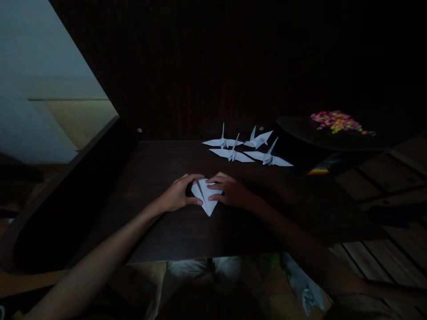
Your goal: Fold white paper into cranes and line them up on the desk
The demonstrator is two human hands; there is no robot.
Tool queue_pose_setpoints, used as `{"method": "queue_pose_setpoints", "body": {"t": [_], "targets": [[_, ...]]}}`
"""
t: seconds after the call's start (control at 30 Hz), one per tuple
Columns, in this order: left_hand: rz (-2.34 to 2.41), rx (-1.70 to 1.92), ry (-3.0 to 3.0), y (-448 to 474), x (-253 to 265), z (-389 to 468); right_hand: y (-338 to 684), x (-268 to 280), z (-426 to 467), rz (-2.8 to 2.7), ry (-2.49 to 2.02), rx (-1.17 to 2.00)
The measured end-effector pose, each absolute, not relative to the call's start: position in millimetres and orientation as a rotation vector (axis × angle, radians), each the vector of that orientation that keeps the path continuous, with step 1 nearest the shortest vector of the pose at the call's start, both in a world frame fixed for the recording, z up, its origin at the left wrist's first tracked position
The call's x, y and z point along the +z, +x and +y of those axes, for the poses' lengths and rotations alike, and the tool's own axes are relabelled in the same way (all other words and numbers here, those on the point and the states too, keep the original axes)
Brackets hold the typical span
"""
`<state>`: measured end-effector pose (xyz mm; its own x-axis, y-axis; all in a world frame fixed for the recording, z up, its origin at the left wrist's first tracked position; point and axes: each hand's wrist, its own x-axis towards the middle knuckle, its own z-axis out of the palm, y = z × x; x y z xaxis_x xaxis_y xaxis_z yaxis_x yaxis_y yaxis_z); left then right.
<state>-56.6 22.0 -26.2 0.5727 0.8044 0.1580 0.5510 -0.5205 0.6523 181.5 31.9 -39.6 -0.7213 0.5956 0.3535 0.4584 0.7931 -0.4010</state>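
Observation:
A partly folded sheet of white origami paper (208, 205) lies on the dark desk, kite-shaped with its point towards me and a crease line down its left part. My left hand (180, 192) grips its left edge, thumb on top near the lower side and fingers curled at the upper side. My right hand (230, 190) covers the right part, with fingertips pressed on the paper's surface. Beyond my hands sit several finished white paper cranes (232, 154) in two loose rows, wings spread and necks raised.
On a dark rounded shelf (300, 129) at the right rests a heap of small pink, red and yellow pieces (338, 122). The desk's raised side panel (66, 195) stands at left. A tall dark back panel (200, 66) rises behind the cranes. A plastic bag (305, 284) lies below the desk.

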Motion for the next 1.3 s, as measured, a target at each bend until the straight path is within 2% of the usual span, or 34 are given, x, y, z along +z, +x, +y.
{"method": "queue_pose_setpoints", "body": {"t": [0.23, 0.53, 1.3], "targets": [[0.851, 0.624, 2.179, -55, -25, 30, 180, -48, 34, -2.451, -0.69, 0.515], [0.935, 0.536, 2.238, -50, -23, 30, 182, -41, 31, -2.476, -0.748, 0.681], [0.992, 0.496, 2.274, -46, -23, 27, 175, -23, 15, -2.546, -0.787, 0.636]]}}
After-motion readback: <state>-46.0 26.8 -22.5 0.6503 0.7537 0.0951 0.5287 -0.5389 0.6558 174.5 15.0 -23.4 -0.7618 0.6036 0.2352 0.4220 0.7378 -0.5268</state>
